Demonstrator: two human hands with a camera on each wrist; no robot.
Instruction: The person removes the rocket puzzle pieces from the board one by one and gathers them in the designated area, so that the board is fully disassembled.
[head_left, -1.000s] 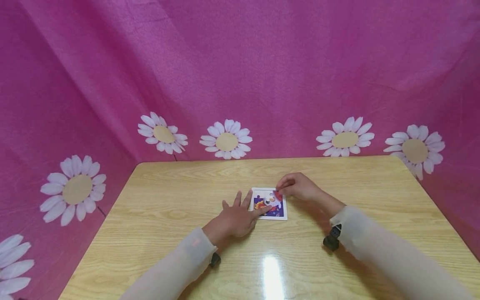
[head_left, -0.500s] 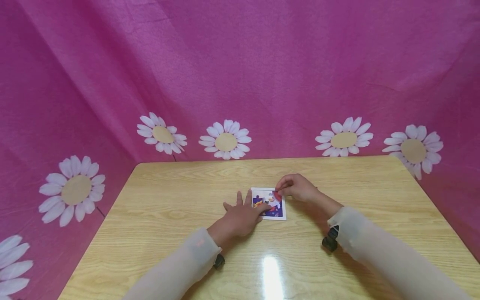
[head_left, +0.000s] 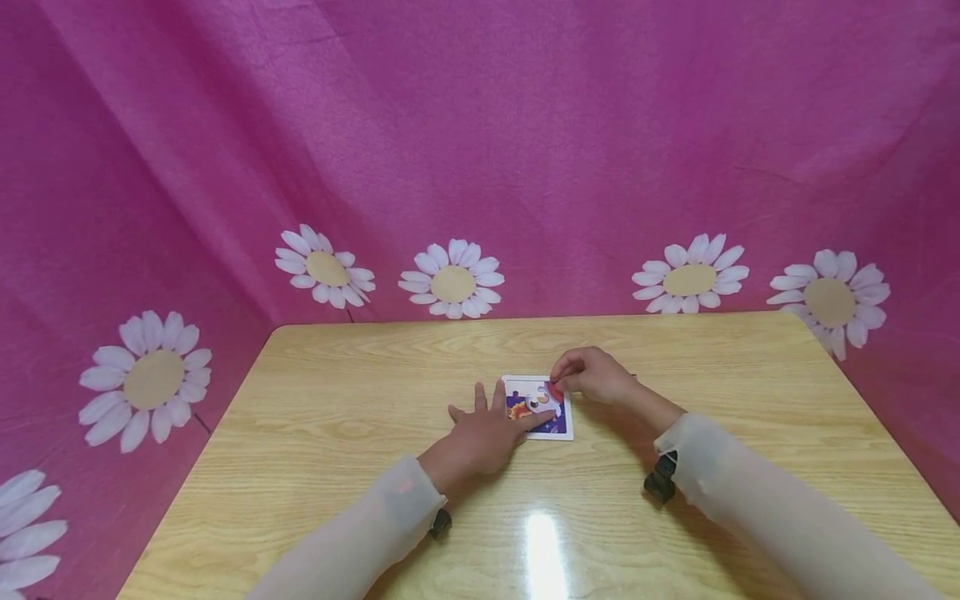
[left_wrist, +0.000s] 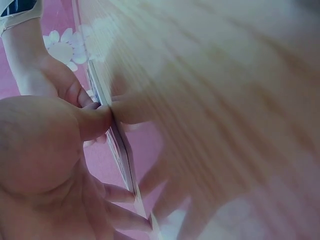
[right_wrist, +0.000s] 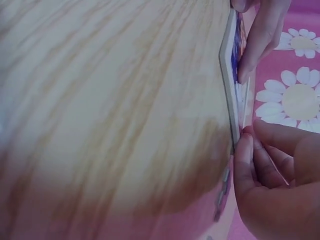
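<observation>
A small square jigsaw puzzle in a white frame (head_left: 537, 437) lies flat on the table, with a colourful picture on purple. My left hand (head_left: 480, 439) rests at its left side with fingers spread, one of them reaching straight across the picture. In the left wrist view, fingertips (left_wrist: 142, 224) touch down along the frame's edge. At the far right corner my right hand (head_left: 600, 377) pinches a red-and-white puzzle piece (head_left: 556, 389) between thumb and fingers. The right wrist view shows that piece tilted up a little from the board, partly hidden by the fingertips.
The wooden table (head_left: 337, 392) ends at the back against a pink curtain (head_left: 480, 167) printed with daisies. Beyond the frame, thin flat pieces (right_wrist: 223, 195) lie on the table, mostly hidden behind my right wrist in the head view.
My left hand has shifted slightly to the right, and its finger lies across the picture at a changed spot. The right hand stays at the far right corner, pinching the piece.
</observation>
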